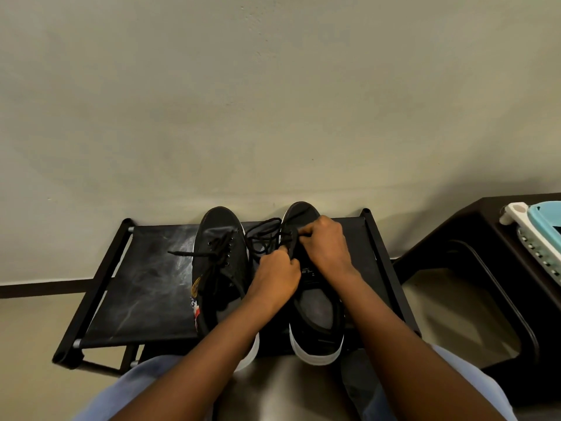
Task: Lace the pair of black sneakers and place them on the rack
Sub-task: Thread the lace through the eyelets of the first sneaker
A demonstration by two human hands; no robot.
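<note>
— Against a plain wall, what sits on the black rack [142, 287]?
— Two black sneakers [220, 265], side by side. Left hand [277, 278] and right hand [326, 247] both pinch the right sneaker's lace [262, 238].

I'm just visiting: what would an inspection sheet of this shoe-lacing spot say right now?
Surface: black fabric-topped rack, scuffed, against the wall.
Job's things: left sneaker laced, ends loose; right sneaker being laced, its shoelace looped loosely between the shoes.
Clutter: nothing seen on the rack.
Grippers: left hand and right hand both pinch the shoelace.
Cables: nothing seen.
Surroundings: dark side table at right holding a teal-and-white plastic item; beige wall.
</note>
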